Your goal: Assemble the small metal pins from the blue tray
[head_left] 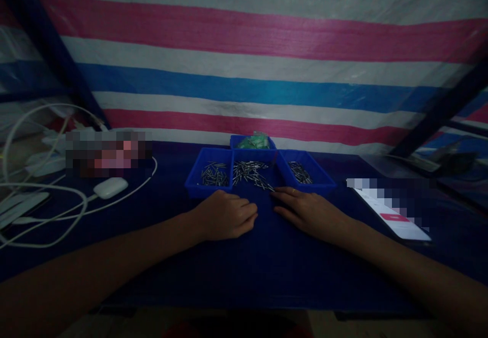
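My left hand [227, 217] rests on the blue table with its fingers curled into a loose fist, just in front of the left blue bin [209, 190]; what it holds, if anything, is hidden. Palm down, my right hand [299, 208] has its fingers stretched toward a loose pile of thin metal pins [250, 171], the fingertips at the pile's near right edge. The pile lies between the left bin and the right blue bin [322, 175]. Similar pins lie in both bins. Behind the pile, a third blue bin [234, 141] holds a green plastic bag [256, 141].
A lit phone [400, 221] lies at the right of the blue table [267, 272]. White cables [82, 201], a white charger [110, 188] and another flat device [23, 207] are at the left. A striped sheet [244, 28] hangs behind, between dark frame posts.
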Motion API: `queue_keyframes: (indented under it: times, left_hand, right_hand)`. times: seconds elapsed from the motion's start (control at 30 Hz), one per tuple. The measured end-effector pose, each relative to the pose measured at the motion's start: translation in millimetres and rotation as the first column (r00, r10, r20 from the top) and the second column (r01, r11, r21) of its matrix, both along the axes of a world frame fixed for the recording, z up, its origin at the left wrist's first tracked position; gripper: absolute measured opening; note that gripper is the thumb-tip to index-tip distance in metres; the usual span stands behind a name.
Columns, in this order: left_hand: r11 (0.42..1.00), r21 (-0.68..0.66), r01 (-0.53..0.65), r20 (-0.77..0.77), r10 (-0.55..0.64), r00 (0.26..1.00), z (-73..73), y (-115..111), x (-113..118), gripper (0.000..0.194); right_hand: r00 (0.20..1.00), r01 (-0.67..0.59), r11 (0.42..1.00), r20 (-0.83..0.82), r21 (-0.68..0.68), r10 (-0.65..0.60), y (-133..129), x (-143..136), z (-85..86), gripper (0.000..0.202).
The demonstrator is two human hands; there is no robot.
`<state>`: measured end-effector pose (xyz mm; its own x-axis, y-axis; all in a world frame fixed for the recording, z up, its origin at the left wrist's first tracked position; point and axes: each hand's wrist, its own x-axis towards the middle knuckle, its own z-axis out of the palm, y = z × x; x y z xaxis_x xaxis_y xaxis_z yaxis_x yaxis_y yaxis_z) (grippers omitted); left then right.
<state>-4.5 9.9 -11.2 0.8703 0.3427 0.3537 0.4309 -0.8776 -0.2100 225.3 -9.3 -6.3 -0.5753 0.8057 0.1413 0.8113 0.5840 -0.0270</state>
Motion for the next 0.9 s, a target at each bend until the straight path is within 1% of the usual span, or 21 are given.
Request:
queue_keyframes:
  times: [0.23,0.47,0.67,0.9]
  left_hand:
    - [1.0,-0.001,0.0,-0.012,0.0,1.0,-1.5,1,-1,0.023]
    - [1.0,0.012,0.005,0.001,-0.005,1.0,0.3,0,0,0.023]
    - [1.0,0.019,0.004,0.019,-0.005,1.0,-1.3,1,-1,0.022]
    - [0.999,-0.016,-0.043,0.007,0.043,0.999,-1.2,1,1,0.021]
  right_hand:
    - [0.999,-0.024,1.0,-0.023,-0.001,0.024,0,0,1.1,0.039]
    - [0.982,-0.183,0.982,-0.061,-0.054,0.18,-3,-4,7.8,0.033]
    - [0.935,-0.349,0.932,-0.104,-0.099,0.339,-8,-7,15.9,0.032]
    - [0.902,-0.429,0.899,-0.083,-0.09,0.423,-11,-9,18.5,0.034]
